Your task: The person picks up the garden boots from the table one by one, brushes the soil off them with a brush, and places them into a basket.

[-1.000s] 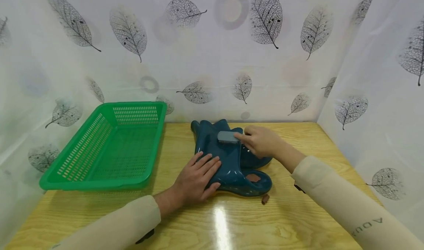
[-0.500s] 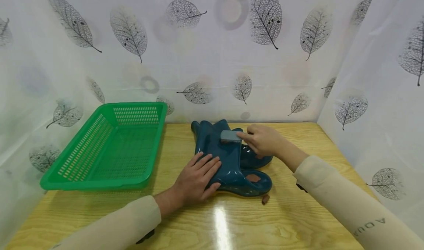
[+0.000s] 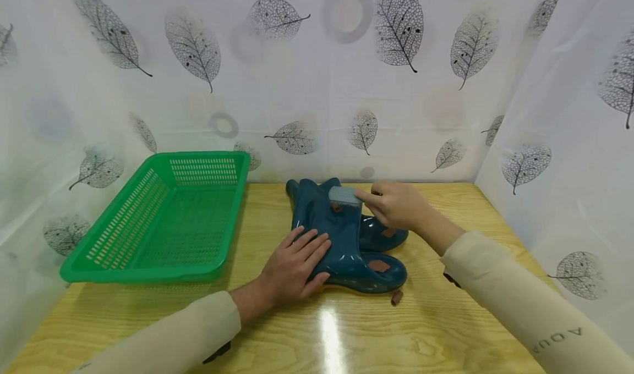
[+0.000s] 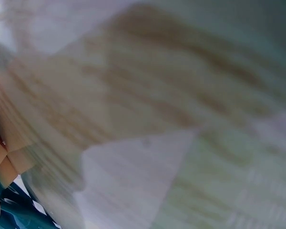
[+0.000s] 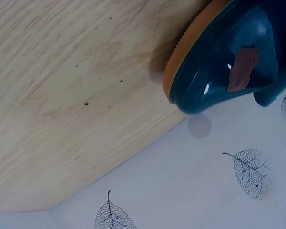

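Two dark teal rubber boots lie on the wooden table, the near boot (image 3: pixel 333 225) overlapping the far boot (image 3: pixel 377 236). My left hand (image 3: pixel 292 269) rests with fingers extended on the near boot's shaft. My right hand (image 3: pixel 393 204) grips a grey brush (image 3: pixel 344 194) over the shaft's upper part, index finger stretched along it. Just below the brush, a small brown scrap (image 3: pixel 336 207) lies on the shaft. Brown patches mark both toes, one being the near boot's patch (image 3: pixel 378 265). In the right wrist view, a boot's toe (image 5: pixel 205 90) shows its orange sole.
An open green plastic basket (image 3: pixel 225 269) stands left of the boots. Another small brown scrap (image 3: pixel 397 298) lies on the table (image 3: pixel 446 330) in front of the near toe. A leaf-patterned white curtain (image 3: pixel 317 88) borders the table at the back and sides.
The brush in my right hand has shifted slightly right, then away toward the back, and a brown scrap now shows beneath it. My left hand has stayed in place.
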Tool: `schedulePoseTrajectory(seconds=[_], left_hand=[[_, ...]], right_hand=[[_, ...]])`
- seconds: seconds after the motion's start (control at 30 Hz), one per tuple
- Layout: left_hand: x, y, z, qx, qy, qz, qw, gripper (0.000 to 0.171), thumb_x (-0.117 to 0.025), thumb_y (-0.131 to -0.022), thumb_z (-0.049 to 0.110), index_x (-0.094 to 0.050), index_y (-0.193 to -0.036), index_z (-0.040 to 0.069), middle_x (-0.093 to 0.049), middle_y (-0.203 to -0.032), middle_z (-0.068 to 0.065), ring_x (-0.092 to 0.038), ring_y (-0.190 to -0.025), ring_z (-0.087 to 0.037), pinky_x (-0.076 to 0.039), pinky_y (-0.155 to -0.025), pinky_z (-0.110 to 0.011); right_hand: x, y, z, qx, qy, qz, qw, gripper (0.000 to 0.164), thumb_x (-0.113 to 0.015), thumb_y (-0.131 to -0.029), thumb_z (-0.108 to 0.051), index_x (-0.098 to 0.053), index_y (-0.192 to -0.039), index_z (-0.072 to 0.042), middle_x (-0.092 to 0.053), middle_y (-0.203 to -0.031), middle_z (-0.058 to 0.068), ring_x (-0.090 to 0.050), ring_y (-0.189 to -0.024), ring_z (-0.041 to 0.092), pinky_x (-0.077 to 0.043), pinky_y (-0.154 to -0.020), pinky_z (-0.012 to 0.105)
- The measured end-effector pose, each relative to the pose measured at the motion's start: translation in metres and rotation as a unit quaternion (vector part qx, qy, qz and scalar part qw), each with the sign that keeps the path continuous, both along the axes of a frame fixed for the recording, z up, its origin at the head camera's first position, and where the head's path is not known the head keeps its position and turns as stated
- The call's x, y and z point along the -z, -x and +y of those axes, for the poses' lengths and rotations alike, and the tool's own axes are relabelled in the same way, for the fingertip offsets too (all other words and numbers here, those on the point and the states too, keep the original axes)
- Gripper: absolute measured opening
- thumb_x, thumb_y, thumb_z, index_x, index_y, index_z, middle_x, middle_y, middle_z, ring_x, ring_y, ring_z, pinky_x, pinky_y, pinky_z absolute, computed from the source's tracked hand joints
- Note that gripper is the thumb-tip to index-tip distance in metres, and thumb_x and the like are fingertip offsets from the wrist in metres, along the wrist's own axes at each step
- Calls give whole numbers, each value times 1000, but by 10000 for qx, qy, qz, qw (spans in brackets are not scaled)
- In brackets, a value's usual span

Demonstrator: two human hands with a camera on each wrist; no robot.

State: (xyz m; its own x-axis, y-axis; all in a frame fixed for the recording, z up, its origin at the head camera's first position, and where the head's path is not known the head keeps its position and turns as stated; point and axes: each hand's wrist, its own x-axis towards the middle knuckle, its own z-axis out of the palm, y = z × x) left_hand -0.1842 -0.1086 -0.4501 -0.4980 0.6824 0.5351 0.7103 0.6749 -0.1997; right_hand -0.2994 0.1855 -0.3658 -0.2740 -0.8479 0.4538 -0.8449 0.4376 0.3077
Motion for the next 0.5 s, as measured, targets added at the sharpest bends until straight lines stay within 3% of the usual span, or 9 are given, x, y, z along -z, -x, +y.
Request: schedulePoseTrajectory(seconds=[0.2,0.37,0.5], left_hand=[[-1,-1,1,-41,3,-136,9999,64,-26,-105,53,-57,-142,10,-57,-145,-7,-52,-135,-26,-31,-119,-52],[-1,0,1,-63,22,-160,9998,65,-26,-105,54,-56,-142,10,-57,-145,-6,-52,-136,-26,-30,-119,-52],[-1,0,1,-64,29,-156,9999,64,-27,-105,54,-57,-141,10,-57,-145,-6,-52,-135,-26,-30,-119,-52]], right_hand=[[2,-5,-5,167,-639,-60,9978,41,-72,-89,-15,-68,-129,-11,-57,-83,7,-46,-64,15,-45,-57,29],[1,-4,4,478,-694,-235,9962,38,-70,-90,-13,-69,-128,-11,-53,-79,6,-40,-61,14,-42,-55,28],[0,-4,9,502,-707,-216,9960,39,-69,-90,-13,-68,-129,-11,-55,-80,7,-42,-61,14,-43,-55,28]])
